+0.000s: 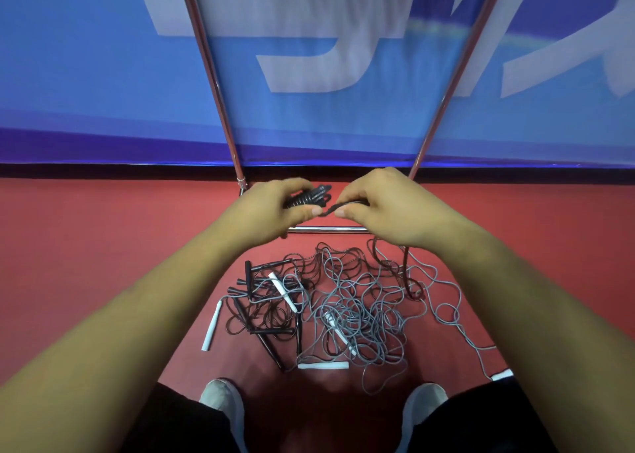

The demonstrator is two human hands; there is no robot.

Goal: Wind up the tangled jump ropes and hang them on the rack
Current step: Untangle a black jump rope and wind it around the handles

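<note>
Open red floor [86, 246] spreads left, ending far at the lower edge of the blue banner [68, 74]. The left hand [271, 208], raised before the base bar of the rack [330, 228], grips a wound black rope bundle [314, 194]. Just right, the right hand [388, 205] pinches that rope's loose strand [330, 210] between thumb and forefinger. The tangled jump ropes [343, 308] lie on the floor near, between both forearms.

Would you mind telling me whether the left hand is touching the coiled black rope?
Touching. The head view shows the left hand gripping the coiled black rope, its fingers and thumb curled round the bundle.
</note>
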